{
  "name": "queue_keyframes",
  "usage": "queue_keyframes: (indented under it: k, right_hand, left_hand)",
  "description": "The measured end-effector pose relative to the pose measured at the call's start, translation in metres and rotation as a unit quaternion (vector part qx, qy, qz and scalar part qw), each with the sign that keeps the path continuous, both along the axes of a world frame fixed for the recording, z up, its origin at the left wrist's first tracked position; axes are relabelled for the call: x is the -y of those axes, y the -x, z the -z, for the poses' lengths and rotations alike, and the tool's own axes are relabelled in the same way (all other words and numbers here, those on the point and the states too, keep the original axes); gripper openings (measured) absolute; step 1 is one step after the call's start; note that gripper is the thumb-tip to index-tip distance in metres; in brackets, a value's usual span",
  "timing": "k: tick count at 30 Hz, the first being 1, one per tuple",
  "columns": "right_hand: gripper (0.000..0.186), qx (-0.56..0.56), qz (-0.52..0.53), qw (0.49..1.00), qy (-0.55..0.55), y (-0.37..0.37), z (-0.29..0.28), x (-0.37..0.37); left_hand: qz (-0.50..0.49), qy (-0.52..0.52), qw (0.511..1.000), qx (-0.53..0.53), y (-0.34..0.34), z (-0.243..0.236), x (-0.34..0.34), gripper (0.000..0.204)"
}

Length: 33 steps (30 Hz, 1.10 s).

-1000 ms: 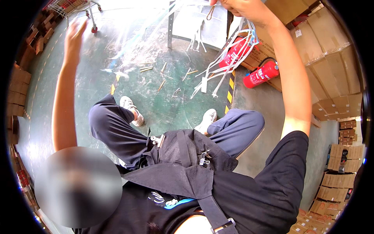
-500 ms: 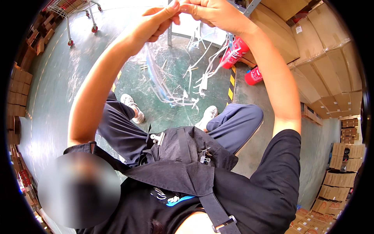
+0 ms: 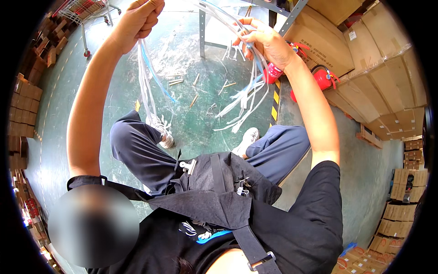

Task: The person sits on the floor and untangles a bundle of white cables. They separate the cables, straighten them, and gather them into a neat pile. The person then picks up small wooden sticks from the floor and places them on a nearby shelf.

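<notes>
The work looked about midway — the white plastic straps were split between two raised hands, yet loose ends hung tangled and nothing had been gathered into one neat bunch. The left hand was closed tight on a thin sheaf of straps that dropped straight toward the left knee. The right hand was clamped on the fuller bundle, whose ends trailed in loops over the green floor — the hands stood well apart. Short sticks lay scattered on the floor below, and a red extinguisher lay by the cardboard boxes.
</notes>
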State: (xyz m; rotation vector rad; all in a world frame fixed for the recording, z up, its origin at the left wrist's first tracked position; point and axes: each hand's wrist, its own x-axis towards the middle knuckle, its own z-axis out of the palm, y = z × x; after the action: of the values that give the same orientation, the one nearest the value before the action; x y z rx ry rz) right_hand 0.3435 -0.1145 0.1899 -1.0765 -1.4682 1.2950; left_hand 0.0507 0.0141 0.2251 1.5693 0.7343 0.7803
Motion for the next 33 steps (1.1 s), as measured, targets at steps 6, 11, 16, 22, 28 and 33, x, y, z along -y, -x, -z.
queue_keyframes:
  k: [6,11,16,22,28,33]
  right_hand:
    - [0.037,0.056,0.02,0.998,0.031,0.003,0.016,-0.008]
    - [0.038,0.28,0.048,0.959,0.018,-0.036,0.058,-0.03]
    - [0.045,0.041,0.012,0.99,0.135,-0.048,0.053,-0.018]
    - [0.032,0.013,0.18,0.982,-0.054,-0.049,0.065,-0.024]
    - [0.016,-0.329,0.025,0.944,-0.007,-0.047,0.052,0.002]
    - [0.027,-0.397,-0.031,0.916,-0.051,-0.028,0.033,0.016]
  left_hand:
    - [-0.009,-0.083,0.995,-0.056,-0.001,-0.007,0.004,0.037]
    - [-0.031,-0.172,0.977,-0.123,-0.014,-0.026,0.017,0.039]
    - [-0.023,-0.274,0.934,-0.226,-0.019,-0.028,0.028,0.038]
    - [-0.013,-0.389,0.908,-0.156,-0.014,-0.008,-0.002,0.033]
    - [-0.064,-0.312,0.918,-0.236,-0.005,0.004,-0.008,0.038]
    - [-0.048,-0.273,0.921,-0.275,0.001,0.024,-0.022,0.041]
